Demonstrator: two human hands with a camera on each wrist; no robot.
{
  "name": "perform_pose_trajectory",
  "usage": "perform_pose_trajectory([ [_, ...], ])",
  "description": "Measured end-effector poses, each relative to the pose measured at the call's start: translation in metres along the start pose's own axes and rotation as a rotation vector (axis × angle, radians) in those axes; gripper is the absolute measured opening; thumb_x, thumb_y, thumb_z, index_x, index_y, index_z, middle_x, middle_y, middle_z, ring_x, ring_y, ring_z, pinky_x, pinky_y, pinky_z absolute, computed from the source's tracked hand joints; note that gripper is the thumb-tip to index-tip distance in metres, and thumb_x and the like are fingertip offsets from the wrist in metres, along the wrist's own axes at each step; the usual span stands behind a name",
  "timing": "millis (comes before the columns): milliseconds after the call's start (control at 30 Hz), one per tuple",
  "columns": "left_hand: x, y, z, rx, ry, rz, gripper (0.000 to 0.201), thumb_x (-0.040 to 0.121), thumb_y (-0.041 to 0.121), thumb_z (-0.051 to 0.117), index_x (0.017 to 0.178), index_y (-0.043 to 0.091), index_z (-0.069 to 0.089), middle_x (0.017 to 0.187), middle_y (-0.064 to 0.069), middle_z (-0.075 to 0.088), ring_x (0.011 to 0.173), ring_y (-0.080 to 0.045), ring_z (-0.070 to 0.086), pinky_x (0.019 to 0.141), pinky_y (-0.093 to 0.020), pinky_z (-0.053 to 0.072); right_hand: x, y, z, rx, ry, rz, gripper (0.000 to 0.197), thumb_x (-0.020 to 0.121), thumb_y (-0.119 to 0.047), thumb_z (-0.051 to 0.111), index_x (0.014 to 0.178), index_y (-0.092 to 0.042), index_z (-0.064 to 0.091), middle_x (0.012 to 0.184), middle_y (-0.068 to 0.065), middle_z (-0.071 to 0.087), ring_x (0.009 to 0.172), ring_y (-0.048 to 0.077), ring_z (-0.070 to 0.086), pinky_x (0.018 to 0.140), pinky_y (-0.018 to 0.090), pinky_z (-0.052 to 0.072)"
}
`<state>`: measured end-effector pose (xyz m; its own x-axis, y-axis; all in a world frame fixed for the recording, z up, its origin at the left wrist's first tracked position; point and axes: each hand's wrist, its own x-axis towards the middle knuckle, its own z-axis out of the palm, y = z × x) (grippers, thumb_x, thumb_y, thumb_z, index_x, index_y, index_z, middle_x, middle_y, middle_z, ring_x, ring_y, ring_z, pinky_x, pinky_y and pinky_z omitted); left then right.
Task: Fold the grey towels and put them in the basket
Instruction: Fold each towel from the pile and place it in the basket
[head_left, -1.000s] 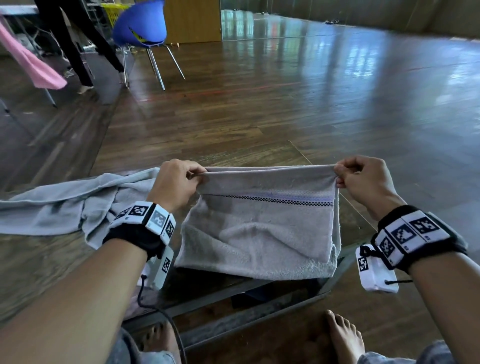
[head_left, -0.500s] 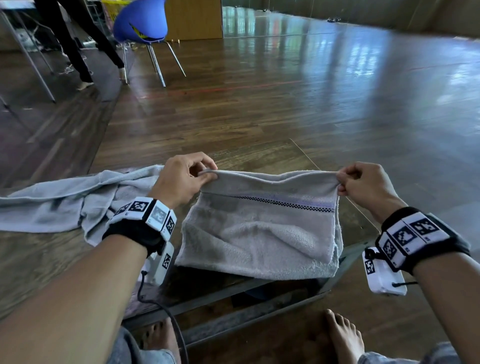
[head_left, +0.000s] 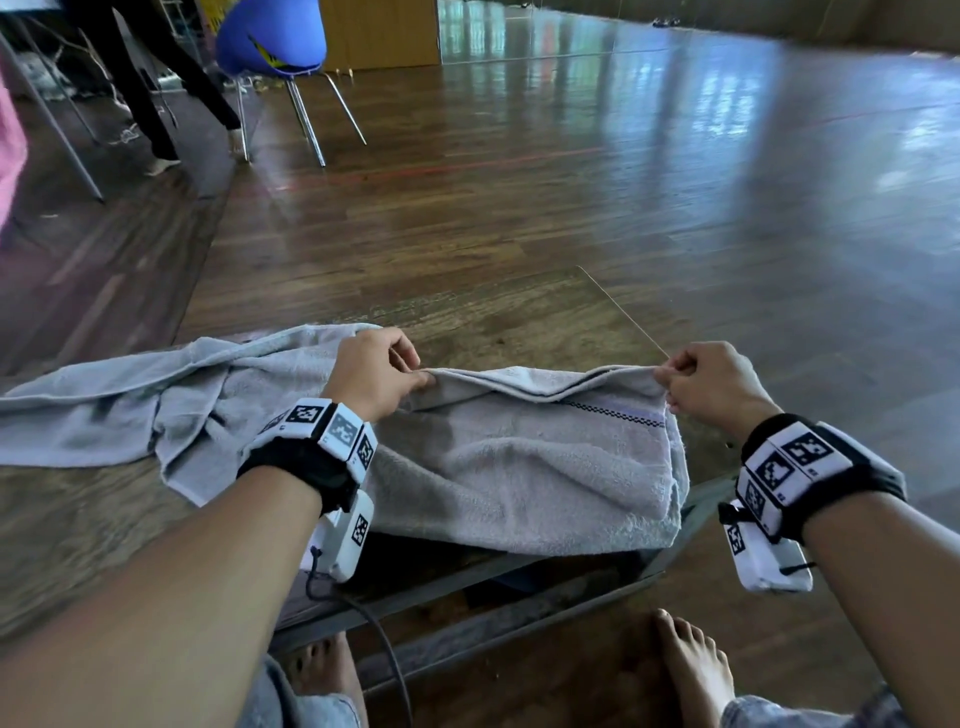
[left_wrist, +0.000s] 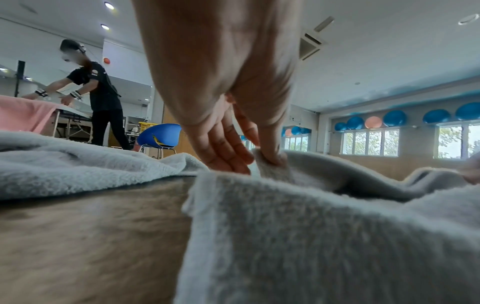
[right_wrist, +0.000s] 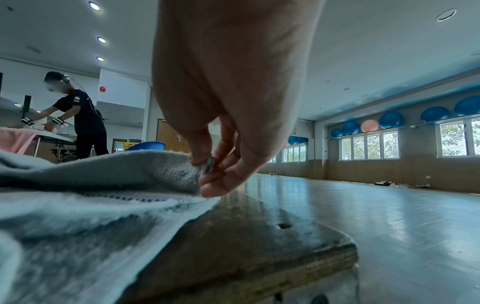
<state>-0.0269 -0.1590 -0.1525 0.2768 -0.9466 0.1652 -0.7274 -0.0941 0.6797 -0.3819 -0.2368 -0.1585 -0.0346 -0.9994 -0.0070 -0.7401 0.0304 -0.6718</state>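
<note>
A grey towel (head_left: 524, 467) with a dark checked stripe lies partly folded on the wooden table (head_left: 493, 327), its near edge hanging over the front. My left hand (head_left: 384, 374) pinches its far left corner between thumb and fingers; in the left wrist view the thumb presses the towel's (left_wrist: 311, 226) edge. At the far right corner my right hand (head_left: 701, 384) pinches the towel (right_wrist: 116, 170) between thumb and fingertips. Both corners sit low, just above the cloth. A second grey towel (head_left: 130, 405) lies crumpled at the left. No basket is in view.
The table's right edge (right_wrist: 298, 246) is close beside my right hand. My bare feet (head_left: 696, 670) are below the table front. A blue chair (head_left: 270, 47) and a person's legs (head_left: 145, 93) stand far back left on the wooden floor.
Both hands have lowered the towel's held edge down and forward toward the table, so the raised flap now sags nearly flat.
</note>
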Motion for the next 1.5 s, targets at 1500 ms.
perform_pose_trajectory([
  [1500, -0.015, 0.031, 0.009, 0.087, -0.370, 0.006, 0.009, 0.079, 0.020, 0.082, 0.082, 0.012, 0.081, 0.082, -0.008, 0.077, 0.076, -0.015, 0.066, 0.075, -0.033, 0.055, -0.006, 0.004, -0.007, -0.031, -0.077, -0.034, 0.014, 0.092, -0.019, 0.071, 0.078, -0.017, 0.071, 0.065, 0.005, 0.072, 0.069, 0.015, 0.064, 0.072, 0.026, 0.048],
])
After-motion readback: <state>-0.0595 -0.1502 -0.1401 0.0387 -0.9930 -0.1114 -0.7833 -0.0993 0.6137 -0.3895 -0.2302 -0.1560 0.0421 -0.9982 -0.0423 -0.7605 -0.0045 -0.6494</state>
